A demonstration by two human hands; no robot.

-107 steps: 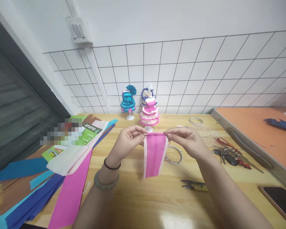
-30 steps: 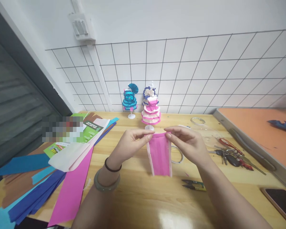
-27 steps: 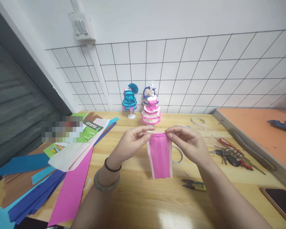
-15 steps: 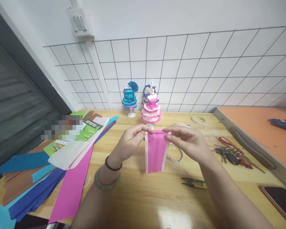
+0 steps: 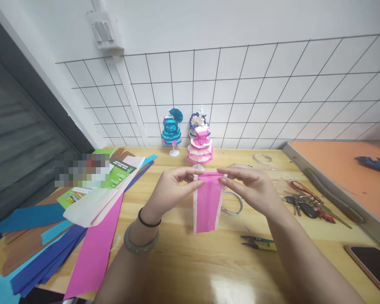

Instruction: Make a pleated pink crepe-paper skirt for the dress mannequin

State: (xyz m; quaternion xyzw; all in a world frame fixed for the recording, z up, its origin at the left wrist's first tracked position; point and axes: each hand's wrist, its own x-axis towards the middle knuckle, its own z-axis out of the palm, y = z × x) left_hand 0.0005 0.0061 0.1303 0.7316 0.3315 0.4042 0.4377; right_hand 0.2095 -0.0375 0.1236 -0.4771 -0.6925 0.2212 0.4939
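Observation:
Between my hands hangs a strip of pink crepe paper [image 5: 208,207] with white side edges, its top edge folded over. My left hand [image 5: 174,188] pinches the upper left corner, thumb in front and fingers behind. At the upper right corner, my right hand [image 5: 251,185] pinches the same paper between thumb and fingers. Behind it on the table stand a pink and white tiered paper dress [image 5: 200,147], a dark blue and white one [image 5: 198,119], and a teal one [image 5: 171,131] on a white stand.
Coloured crepe paper strips [image 5: 93,249] and green packaging [image 5: 122,171] lie at left. Yellow thread snips [image 5: 259,243], a roll of tape [image 5: 232,203], keys [image 5: 308,207] and a phone [image 5: 372,268] lie to the right. An orange board [image 5: 345,169] with a raised edge stands at far right.
The fold at the paper's top edge looks a little thicker. My left thumb has shifted slightly right and down on the paper; both hands keep their grip.

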